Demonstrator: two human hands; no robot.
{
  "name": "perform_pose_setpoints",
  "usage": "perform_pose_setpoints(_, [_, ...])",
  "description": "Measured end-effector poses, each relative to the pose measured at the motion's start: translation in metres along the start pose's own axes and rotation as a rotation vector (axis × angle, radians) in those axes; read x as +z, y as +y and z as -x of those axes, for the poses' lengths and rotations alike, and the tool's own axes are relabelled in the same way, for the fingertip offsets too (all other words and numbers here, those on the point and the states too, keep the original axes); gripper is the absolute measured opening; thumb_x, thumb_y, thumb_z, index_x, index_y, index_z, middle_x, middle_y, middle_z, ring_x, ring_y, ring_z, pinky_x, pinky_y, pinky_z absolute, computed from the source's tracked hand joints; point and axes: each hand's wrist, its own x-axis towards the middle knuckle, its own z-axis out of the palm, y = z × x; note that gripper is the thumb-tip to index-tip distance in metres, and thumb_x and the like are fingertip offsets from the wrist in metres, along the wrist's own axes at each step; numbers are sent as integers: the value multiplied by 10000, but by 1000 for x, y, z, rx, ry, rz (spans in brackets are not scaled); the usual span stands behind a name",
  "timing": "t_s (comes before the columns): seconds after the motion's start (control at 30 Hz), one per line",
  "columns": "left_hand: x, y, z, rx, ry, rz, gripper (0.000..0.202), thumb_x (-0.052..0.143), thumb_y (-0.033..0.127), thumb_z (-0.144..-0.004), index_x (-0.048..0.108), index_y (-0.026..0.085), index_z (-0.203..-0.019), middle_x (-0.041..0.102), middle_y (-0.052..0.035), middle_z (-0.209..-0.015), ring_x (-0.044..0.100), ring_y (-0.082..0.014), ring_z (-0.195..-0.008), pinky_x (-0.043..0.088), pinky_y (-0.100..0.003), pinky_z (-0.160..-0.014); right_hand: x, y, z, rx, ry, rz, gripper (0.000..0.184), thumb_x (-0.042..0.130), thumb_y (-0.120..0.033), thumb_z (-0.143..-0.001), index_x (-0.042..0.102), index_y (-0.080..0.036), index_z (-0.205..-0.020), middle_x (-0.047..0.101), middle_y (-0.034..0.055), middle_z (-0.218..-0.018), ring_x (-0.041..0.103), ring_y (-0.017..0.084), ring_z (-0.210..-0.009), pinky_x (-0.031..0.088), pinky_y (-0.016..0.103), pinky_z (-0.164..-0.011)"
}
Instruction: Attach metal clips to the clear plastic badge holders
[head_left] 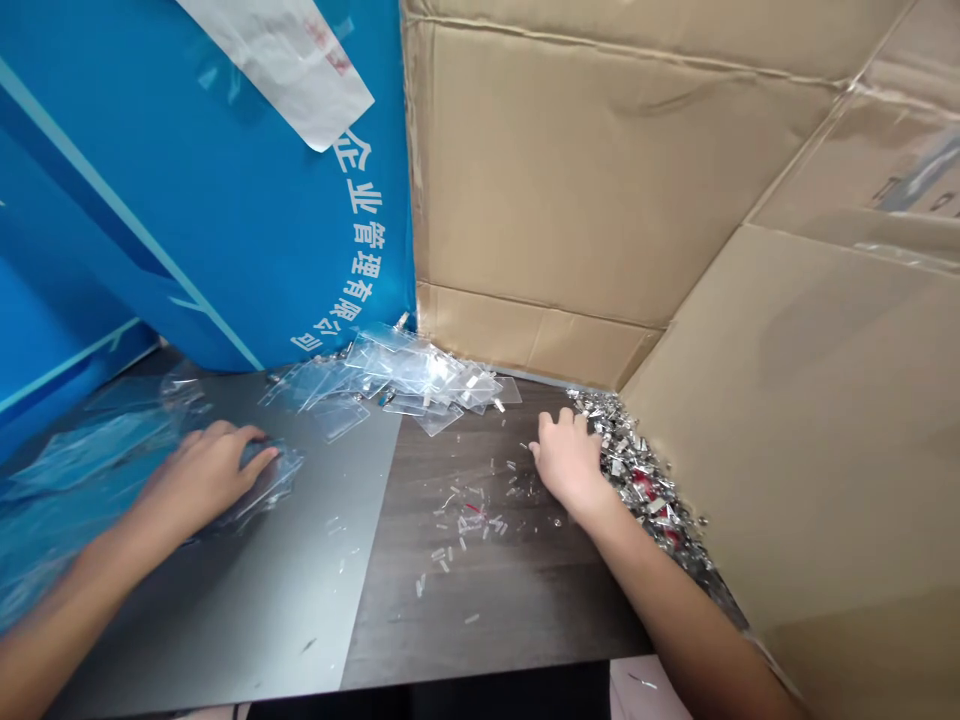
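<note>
A person worked with both bare hands at a desk [540, 625] whose top showed smooth grey to the left and dark wood grain to the right. A blue panel [217, 210] bearing white Chinese lettering [367, 235] and a white paper [277, 70] stood at the back left, while a tan cardboard panel [570, 180] closed off the back and a second cardboard sheet [847, 420] lined the right side.

Against the back lay a pile of clear plastic sleeves [420, 370]. Slim clear scraps [442, 556] and a red sliver [474, 509] dotted the wood-grain half. Transparent plastic sheets [97, 450] spread across the far left.

The right hand [568, 455] rested at the left edge of a heap of small metal clips [637, 445], which ran along the cardboard with red pieces [643, 485] among them; its grip was curled downward, and whether it pinched a clip could not be told. The left hand [214, 460] lay over loose clear plastic film [281, 475], the film just beneath its grip, thumb and forefinger slightly apart; whether they pinched any of it could not be told.
</note>
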Motion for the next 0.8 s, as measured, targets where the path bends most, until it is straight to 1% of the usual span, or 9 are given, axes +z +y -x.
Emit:
perform_pose_setpoints(0.1, [0,4,-1,-6,15,46,488,452,515,-975,736,163,-1160,763,-242,-1216,716,-485,-1215,521,-473,-1009,-4,10,-5,44,-40,-2,346,643,-66,-1052,702,-85,-1393,689,304,-1379,707,403,-1317,602,455,-962])
perform_pose_setpoints(0.2, [5,2,-4,3,71,107,359,517,445,-905,725,207,-1077,762,-183,-1117,725,-468,-1128,526,-468,-960,-5,15,-9,26,-34,-11,416,578,77,-989,722,-86,-1344,737,267,-1297,743,359,-1285,582,371,-936])
perform_pose_setpoints(0.3, [10,-1,-6,7,157,215,257,572,392,-831,710,257,-1001,739,-99,-1013,721,-430,-1028,520,-447,-914,-3,15,-11,8,1,-41,449,526,133,-967,728,-62,-1318,762,259,-1238,768,339,-1246,558,340,-939])
perform_pose_setpoints(0.37, [9,-1,-5,0,200,284,235,602,370,-777,699,274,-968,725,-65,-977,716,-405,-981,513,-426,-880,0,16,-12,-3,32,-73,447,502,149,-959,734,-39,-1292,771,264,-1208,782,334,-1194,547,339,-933])
perform_pose_setpoints(0.47, [-1,1,-4,-43,232,381,261,644,369,-723,707,281,-961,727,-38,-927,726,-377,-948,501,-400,-833,3,18,-14,-25,85,-141,464,485,172,-924,766,-45,-1222,782,247,-1178,789,317,-1139,537,334,-936])
perform_pose_setpoints(0.57, [-24,8,-1,-179,153,616,285,750,406,-706,732,288,-965,786,-5,-877,763,-358,-982,523,-388,-837,6,19,-18,-67,145,-249,469,531,142,-918,788,-67,-1249,794,219,-1199,784,291,-1129,546,333,-982])
perform_pose_setpoints(0.67, [-52,28,5,-254,71,933,388,908,419,-689,789,276,-1029,878,-14,-1001,778,-350,-1137,563,-423,-984,10,14,-21,-131,180,-386,400,612,52,-947,820,-108,-1249,829,171,-1189,800,262,-1097,581,341,-1033])
perform_pose_setpoints(0.73, [-65,52,8,-219,58,1061,456,967,438,-701,842,256,-1100,900,-48,-1108,769,-352,-1213,541,-481,-1115,14,10,-21,-171,176,-473,321,648,-16,-961,844,-138,-1185,854,131,-1139,828,229,-1008,628,332,-996])
perform_pose_setpoints(0.8, [-66,84,8,-118,31,1167,449,975,486,-742,883,248,-1111,899,-74,-1179,766,-340,-1250,508,-514,-1197,19,5,-20,-216,148,-688,209,712,-100,-939,859,-146,-1081,868,121,-1115,848,217,-911,678,332,-907])
